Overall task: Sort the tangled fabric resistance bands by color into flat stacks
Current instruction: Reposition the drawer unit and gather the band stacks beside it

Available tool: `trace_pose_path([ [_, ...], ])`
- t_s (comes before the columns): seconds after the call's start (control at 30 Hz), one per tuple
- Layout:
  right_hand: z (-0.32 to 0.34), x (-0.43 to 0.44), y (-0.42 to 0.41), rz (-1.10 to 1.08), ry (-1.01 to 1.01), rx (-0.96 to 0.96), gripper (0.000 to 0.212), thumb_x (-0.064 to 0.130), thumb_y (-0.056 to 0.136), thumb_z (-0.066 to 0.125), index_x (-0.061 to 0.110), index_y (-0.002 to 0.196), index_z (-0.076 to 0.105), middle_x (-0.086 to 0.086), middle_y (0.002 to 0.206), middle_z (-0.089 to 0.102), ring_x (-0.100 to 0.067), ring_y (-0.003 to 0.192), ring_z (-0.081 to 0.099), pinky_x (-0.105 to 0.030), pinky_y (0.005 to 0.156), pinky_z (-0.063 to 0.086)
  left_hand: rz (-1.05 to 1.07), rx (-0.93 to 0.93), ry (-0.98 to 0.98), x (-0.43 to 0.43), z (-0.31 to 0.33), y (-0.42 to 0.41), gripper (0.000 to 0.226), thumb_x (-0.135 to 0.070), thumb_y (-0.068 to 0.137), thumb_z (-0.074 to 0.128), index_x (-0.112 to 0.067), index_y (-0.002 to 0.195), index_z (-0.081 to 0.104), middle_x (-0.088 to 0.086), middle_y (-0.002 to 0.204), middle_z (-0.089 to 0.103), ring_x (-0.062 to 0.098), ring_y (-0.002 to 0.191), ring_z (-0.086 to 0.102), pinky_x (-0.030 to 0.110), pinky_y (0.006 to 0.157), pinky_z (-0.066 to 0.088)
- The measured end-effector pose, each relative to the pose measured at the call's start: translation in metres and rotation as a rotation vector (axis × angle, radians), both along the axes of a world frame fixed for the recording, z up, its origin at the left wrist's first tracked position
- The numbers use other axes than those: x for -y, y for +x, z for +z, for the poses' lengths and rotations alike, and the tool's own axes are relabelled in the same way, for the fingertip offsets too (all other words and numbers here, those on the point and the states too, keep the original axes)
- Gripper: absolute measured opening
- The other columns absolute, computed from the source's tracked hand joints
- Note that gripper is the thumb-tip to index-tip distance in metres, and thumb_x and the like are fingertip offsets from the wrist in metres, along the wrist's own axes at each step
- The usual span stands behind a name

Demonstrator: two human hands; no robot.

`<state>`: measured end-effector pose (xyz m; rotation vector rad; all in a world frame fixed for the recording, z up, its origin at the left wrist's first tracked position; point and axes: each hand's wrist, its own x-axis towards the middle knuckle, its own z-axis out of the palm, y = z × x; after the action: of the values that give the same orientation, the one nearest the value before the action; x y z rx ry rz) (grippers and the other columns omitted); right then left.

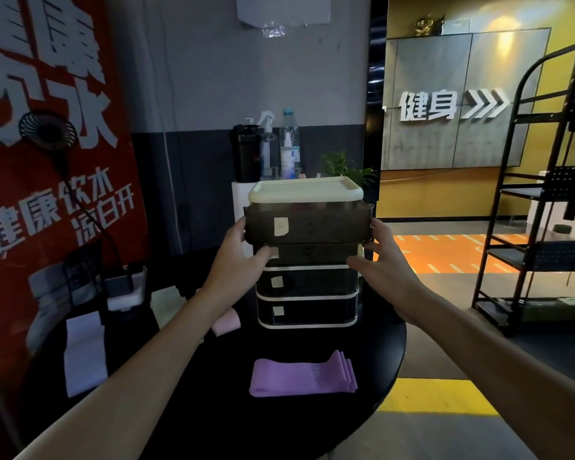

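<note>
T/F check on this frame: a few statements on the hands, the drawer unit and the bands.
1. The left hand and right hand both grip the top drawer. True.
2. The top drawer sits flush in the drawer unit. False: it sticks out past the drawers below.
3. The purple bands lie in a tangled heap. False: they form a flat stack in front of the unit.
4. A pink band lies left of the unit, partly behind the left forearm. True.
</note>
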<state>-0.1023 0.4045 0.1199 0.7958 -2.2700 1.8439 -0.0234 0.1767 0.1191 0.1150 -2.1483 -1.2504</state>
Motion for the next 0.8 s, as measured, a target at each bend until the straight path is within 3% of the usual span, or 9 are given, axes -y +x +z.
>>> trace_pose_path([
  [0.13,0.0,-0.003,0.007,-0.006,0.0,-0.004,0.077,0.0,0.087,0.061,0.028,0.149,0.026,0.018,0.116,0.051,-0.01,0.123,0.047,-0.035,0.102,0.045,0.011,0.022,-0.009,-0.003,0.001,0.009,0.077,-0.046,0.075,0.062,-0.033,0.147,0.04,-0.012,0.143,0.05,0.002,0.132,0.045,0.035,0.113,0.038],
  [0.27,-0.001,-0.006,0.013,0.01,-0.025,-0.019,0.077,-0.001,0.088,0.062,0.028,0.149,0.024,0.027,0.112,0.046,-0.007,0.12,0.046,-0.031,0.099,0.046,0.003,-0.003,-0.008,-0.005,0.002,0.015,0.072,-0.039,0.077,0.061,-0.033,0.147,0.041,-0.012,0.144,0.05,0.003,0.134,0.044,0.04,0.115,0.038],
  [0.37,-0.003,-0.009,0.015,0.016,-0.018,-0.048,0.075,-0.001,0.089,0.061,0.03,0.147,0.026,0.031,0.113,0.044,-0.004,0.115,0.048,-0.018,0.086,0.047,0.0,-0.024,-0.026,-0.004,0.0,0.019,0.067,-0.035,0.079,0.06,-0.034,0.143,0.044,-0.014,0.142,0.051,0.003,0.132,0.046,0.04,0.113,0.04],
  [0.47,-0.007,-0.012,0.017,0.015,-0.015,-0.065,0.069,-0.001,0.09,0.06,0.033,0.142,0.03,0.035,0.108,0.04,-0.004,0.112,0.047,-0.015,0.082,0.047,0.007,-0.051,-0.023,-0.003,-0.005,0.019,0.059,-0.026,0.087,0.063,-0.032,0.142,0.043,-0.018,0.14,0.049,0.0,0.129,0.046,0.03,0.11,0.039],
  [0.57,-0.017,-0.013,0.02,-0.031,-0.028,-0.051,0.058,0.004,0.09,0.062,0.04,0.123,0.03,0.019,0.114,0.042,-0.01,0.112,0.046,-0.03,0.091,0.046,0.079,-0.11,0.033,-0.005,-0.018,0.026,0.049,-0.012,0.093,0.063,-0.034,0.129,0.038,-0.026,0.118,0.047,-0.005,0.113,0.049,0.016,0.092,0.039],
  [0.63,-0.031,-0.013,0.018,-0.061,-0.015,-0.016,0.052,0.01,0.09,0.064,0.035,0.124,0.034,0.004,0.127,0.045,-0.013,0.11,0.053,-0.031,0.087,0.049,0.148,-0.11,0.045,-0.001,-0.039,0.029,0.045,-0.014,0.092,0.064,-0.032,0.125,0.04,-0.02,0.112,0.049,0.004,0.108,0.052,0.023,0.092,0.042],
  [0.7,-0.051,-0.011,0.016,-0.06,0.111,0.038,0.053,0.02,0.09,0.066,0.022,0.134,0.037,-0.003,0.12,0.056,-0.015,0.103,0.061,-0.029,0.079,0.051,0.17,-0.033,0.039,0.002,-0.063,0.032,0.035,-0.018,0.09,0.066,-0.029,0.118,0.047,-0.005,0.11,0.055,0.015,0.104,0.055,0.03,0.091,0.047],
  [0.8,-0.084,-0.006,0.017,0.04,0.397,0.136,0.057,0.037,0.091,0.064,0.014,0.136,0.039,-0.001,0.102,0.067,-0.014,0.096,0.065,-0.032,0.082,0.053,0.05,0.242,-0.054,0.001,-0.098,0.033,0.023,-0.025,0.091,0.069,-0.027,0.109,0.055,-0.002,0.1,0.06,0.015,0.092,0.058,0.022,0.078,0.046],
])
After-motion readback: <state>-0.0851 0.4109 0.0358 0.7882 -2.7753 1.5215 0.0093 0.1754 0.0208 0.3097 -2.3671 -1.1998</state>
